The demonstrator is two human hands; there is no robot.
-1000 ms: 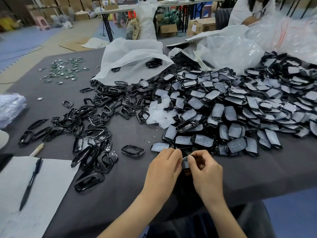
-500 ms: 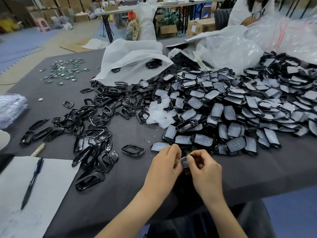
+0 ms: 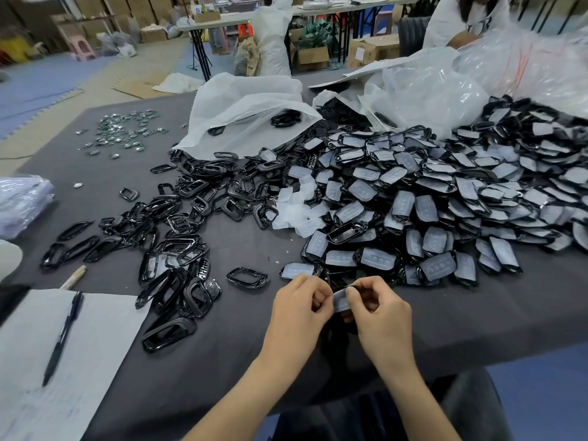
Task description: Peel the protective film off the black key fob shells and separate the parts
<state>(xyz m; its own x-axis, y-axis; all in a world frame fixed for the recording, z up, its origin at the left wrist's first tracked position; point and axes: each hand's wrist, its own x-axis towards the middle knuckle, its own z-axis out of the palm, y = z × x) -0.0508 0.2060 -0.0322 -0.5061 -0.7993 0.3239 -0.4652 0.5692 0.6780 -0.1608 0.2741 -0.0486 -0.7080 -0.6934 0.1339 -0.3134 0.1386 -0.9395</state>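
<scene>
**Student:** What occupies the far left?

**Tutor:** A sheet of paper point(image 3: 79, 361) with a pen point(image 3: 62, 338) lying on it, on the dark table point(image 3: 222, 370). Beyond it is a scatter of bare black frames point(image 3: 178, 224), glossy and without film. A lone frame point(image 3: 247, 277) lies just left of the hands, and loose peeled films point(image 3: 296, 211) sit farther back.

**Student:** And the left hand?

**Tutor:** Left hand point(image 3: 299, 313): fingers curled, tips pinching the left edge of the key fob shell point(image 3: 340, 299) (only a pale strip of its film shows, and fingers cover the rest).

**Student:** Where exactly is that shell?

**Tutor:** It is held off the table between both hands, near the front edge and just in front of the filmed heap. Right hand point(image 3: 381, 316): thumb and forefinger pinch the shell's right side, with the other fingers curled beneath.

**Student:** What does the coming move turn on?

**Tutor:** By my reading, the peel. The visible strip runs across from one hand to the other, tilted upward toward the right, so neither hand is nearer. Drawing the hands apart along that line should lift the film. I cannot tell which hand has the film and which the plastic.

**Student:** And to the right?

**Tutor:** A pile of film-covered shells point(image 3: 429, 202), large enough to suggest most of the task is left.
</scene>
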